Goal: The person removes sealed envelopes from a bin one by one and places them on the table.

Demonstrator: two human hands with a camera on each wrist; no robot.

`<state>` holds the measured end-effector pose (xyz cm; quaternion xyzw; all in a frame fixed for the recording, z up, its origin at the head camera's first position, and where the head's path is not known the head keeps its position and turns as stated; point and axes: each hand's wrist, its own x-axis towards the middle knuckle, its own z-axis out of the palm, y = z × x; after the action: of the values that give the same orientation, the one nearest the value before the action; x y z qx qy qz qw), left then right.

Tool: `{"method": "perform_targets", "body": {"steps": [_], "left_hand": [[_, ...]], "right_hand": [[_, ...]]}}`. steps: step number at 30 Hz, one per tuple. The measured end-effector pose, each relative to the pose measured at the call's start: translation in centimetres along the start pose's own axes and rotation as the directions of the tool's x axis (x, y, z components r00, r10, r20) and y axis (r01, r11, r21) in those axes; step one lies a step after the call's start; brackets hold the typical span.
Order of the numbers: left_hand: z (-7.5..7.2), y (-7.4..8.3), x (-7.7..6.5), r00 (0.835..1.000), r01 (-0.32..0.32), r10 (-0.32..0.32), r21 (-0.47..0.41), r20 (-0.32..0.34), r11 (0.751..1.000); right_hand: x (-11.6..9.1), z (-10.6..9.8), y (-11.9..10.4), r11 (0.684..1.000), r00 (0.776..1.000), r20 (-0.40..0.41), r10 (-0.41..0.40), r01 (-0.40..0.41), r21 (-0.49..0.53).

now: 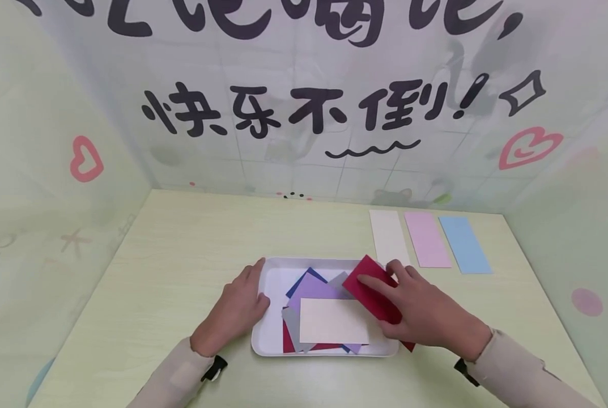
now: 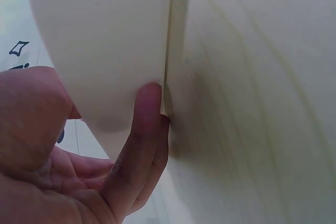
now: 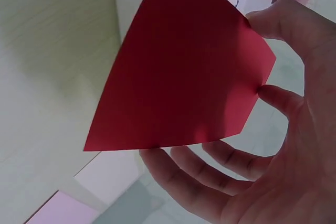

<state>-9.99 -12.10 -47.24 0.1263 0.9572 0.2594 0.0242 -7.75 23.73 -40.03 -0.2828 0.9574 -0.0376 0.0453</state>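
My right hand (image 1: 428,311) holds a red card (image 1: 372,303) by its edges above the right end of a white tray (image 1: 270,334). In the right wrist view the red card (image 3: 178,77) bows slightly between thumb and fingers. At the tray's left end, my left hand (image 1: 239,306) grips the rim, its fingers against the outer wall in the left wrist view. Inside the tray lie overlapping cards: a cream card (image 1: 334,321) on top, with a purple card (image 1: 311,286), a grey card (image 1: 292,327), a dark blue card and some red partly covered below.
Three cards lie in a row at the table's back right: a white card (image 1: 389,238), a pink card (image 1: 427,241) and a light blue card (image 1: 465,243). The white one's near end is partly behind my right hand. Printed sheets (image 1: 293,164) wall in the table (image 1: 181,243).
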Motion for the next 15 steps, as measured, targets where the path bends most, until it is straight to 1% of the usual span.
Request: {"method": "perform_targets", "body": {"steps": [6,12,15], "left_hand": [[0.0,0.0,0.1,1.0,0.013,-0.013,-0.001,0.014,1.0],[0.0,0.1,0.1,1.0,0.004,-0.004,0.002,-0.001,1.0],[0.0,0.1,0.1,1.0,0.002,-0.002,-0.003,-0.007,1.0]], "right_hand": [[-1.8,0.3,1.9,0.993,0.994,-0.015,0.109,-0.108,0.049],[-3.2,1.3,3.8,0.967,0.978,0.016,0.209,-0.209,0.143],[-3.6,2.0,4.4,0.956,0.968,0.015,0.252,-0.251,0.154]]}}
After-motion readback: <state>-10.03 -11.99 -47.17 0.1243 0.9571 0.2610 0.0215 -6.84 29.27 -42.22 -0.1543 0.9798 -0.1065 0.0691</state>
